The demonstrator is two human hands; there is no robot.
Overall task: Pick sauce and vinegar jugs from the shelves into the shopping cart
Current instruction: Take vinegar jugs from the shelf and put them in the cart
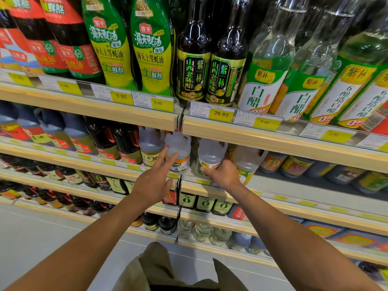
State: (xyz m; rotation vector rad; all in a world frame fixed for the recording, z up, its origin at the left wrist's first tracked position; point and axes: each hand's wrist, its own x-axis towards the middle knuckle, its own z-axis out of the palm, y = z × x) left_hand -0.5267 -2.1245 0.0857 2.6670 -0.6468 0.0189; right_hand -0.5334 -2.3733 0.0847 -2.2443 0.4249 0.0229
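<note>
- Just starting: both jugs on the shelf (94, 168), no cart in view.
- Left hand (153, 183) has its fingers straight, reaching at the left jug (178, 143).
- Right hand (222, 174) is gripping the right jug (211, 150).

**Colours along the sauce and vinegar shelves**

At upper left, dark bottles (69, 38) are wrapped in red labels with green seals; beside them, pouches (109, 49) are printed green over yellow. At upper centre, black bottles (193, 66) are dressed in black-and-gold labels; at upper right, clear bottles (270, 59) are banded green, white and yellow. Shelf edges (105, 114) are finished in pale wood and dotted with yellow price tags (220, 114). At centre, the orange-labelled jug (178, 143) and, to its right, the green-labelled jug (211, 152) are both seen as cloudy white.
</note>
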